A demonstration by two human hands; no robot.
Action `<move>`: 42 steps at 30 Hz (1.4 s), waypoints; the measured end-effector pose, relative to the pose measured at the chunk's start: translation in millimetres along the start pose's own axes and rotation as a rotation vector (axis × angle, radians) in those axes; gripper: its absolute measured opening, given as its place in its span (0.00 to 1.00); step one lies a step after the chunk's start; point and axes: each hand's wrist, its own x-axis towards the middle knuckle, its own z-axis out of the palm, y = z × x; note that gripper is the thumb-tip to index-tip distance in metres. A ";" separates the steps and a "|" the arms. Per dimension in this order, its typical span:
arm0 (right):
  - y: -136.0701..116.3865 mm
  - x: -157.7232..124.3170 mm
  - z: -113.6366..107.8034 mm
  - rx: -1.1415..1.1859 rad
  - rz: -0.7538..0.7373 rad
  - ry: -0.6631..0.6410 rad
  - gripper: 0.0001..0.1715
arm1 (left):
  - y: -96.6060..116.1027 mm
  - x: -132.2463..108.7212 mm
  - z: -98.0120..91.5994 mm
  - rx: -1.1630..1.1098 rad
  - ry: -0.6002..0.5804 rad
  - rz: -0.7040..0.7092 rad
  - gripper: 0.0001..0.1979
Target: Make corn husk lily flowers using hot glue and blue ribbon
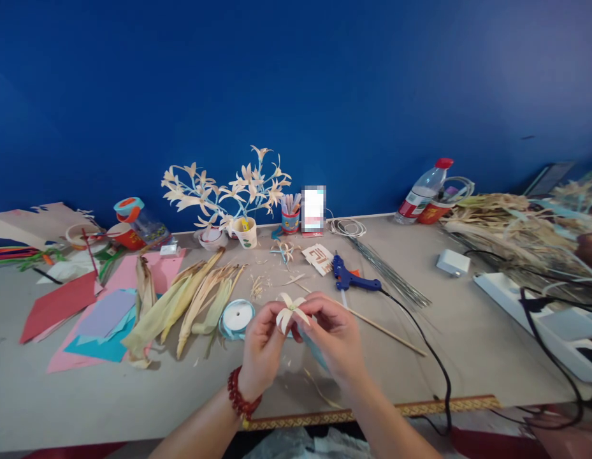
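Between both hands, above the table's front half, is a pale corn-husk flower (292,308) with pointed petals facing up. My left hand (263,341) pinches it from the left; a red bead bracelet (239,394) circles that wrist. My right hand (334,336) closes on the flower's right side, and light-blue ribbon (315,349) hangs beneath its fingers. The flower's base is hidden by the fingers. Just left of my left hand lies a blue ribbon spool (237,317). A blue glue gun (353,278) lies beyond my right hand.
Dried corn husks (171,306) and coloured paper (107,315) cover the left side. Finished husk flowers stand in a paper cup (245,233) at the back. Right of the glue gun lie wires (391,271), a black cord (432,344) and a power strip (529,319). A bottle (422,192) leans behind.
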 end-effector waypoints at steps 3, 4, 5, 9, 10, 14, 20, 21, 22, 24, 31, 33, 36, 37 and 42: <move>1.5 -0.3 -0.1 0.115 0.046 -0.014 0.08 | -3.9 0.0 -1.2 -0.119 -0.033 -0.069 0.09; 1.7 -0.2 -0.1 0.152 0.061 -0.019 0.07 | -6.0 -0.2 -2.3 -0.161 -0.049 -0.097 0.09; 1.7 0.1 0.0 0.189 0.075 -0.025 0.07 | -8.2 -0.4 -3.6 -0.203 -0.067 -0.126 0.08; 0.7 3.2 -0.5 0.320 0.141 -0.093 0.07 | -13.0 -0.5 -9.0 -0.331 -0.129 -0.225 0.08; 0.2 4.1 -0.8 0.355 0.159 -0.118 0.07 | -12.8 0.0 -10.0 -0.351 -0.142 -0.240 0.09; -1.8 6.8 -2.0 0.423 0.222 -0.194 0.11 | -10.1 2.9 -13.3 -0.396 -0.208 -0.267 0.11; -5.7 8.3 -5.4 0.426 0.250 -0.315 0.09 | -15.0 4.9 -20.6 -0.437 -0.306 -0.308 0.12; -6.3 8.7 -6.3 0.421 0.246 -0.336 0.07 | -16.3 4.9 -21.3 -0.449 -0.322 -0.313 0.12; -6.8 9.2 -7.1 0.415 0.242 -0.355 0.06 | -17.2 5.0 -21.6 -0.464 -0.335 -0.317 0.12; -7.4 10.1 -8.1 0.410 0.238 -0.373 0.04 | -17.4 5.7 -20.8 -0.500 -0.357 -0.327 0.12; -4.0 12.6 -5.3 0.402 0.243 -0.233 0.08 | -8.9 8.3 -11.1 -0.489 -0.222 -0.278 0.08; -2.6 13.0 -5.2 0.382 0.233 -0.193 0.08 | -8.7 6.7 -9.9 -0.439 -0.176 -0.197 0.06; -1.3 12.6 -6.1 0.326 0.220 -0.144 0.08 | -9.2 4.1 -9.4 -0.315 -0.133 -0.089 0.04; -1.1 12.3 -6.6 0.307 0.212 -0.129 0.08 | -9.0 3.5 -9.3 -0.267 -0.118 -0.063 0.04; -3.6 11.5 -8.2 0.237 0.213 -0.103 0.10 | -6.5 2.5 -8.5 -0.137 -0.121 -0.023 0.04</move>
